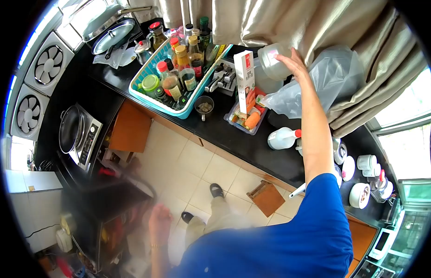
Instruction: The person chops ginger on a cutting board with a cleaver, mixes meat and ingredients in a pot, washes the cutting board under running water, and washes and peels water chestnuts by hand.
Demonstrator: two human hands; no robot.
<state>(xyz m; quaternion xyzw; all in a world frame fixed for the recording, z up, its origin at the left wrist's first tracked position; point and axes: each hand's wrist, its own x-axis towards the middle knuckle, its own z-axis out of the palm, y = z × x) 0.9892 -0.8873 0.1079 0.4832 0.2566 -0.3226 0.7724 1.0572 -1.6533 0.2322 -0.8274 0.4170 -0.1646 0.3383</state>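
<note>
My right hand (295,66) reaches to the back of the counter and grips the edge of a clear plastic jar (272,64), thumb across its side. The jar is tilted above another translucent container (266,82). Just right of it lies a large clear plastic bag (331,81). A tall white box (244,76) stands in a small plastic tray (231,121) with orange items. Low in the view, over the floor, my left hand (160,220) is blurred; its fingers look curled, but what they hold, if anything, cannot be made out.
A blue basket (148,104) of bottles stands on the black counter (225,136), near a metal cup (204,106). A white bottle (281,138) with a red cap is near the counter's edge. A pan (71,129) sits on a cooker at left. A wooden stool (266,198) stands below.
</note>
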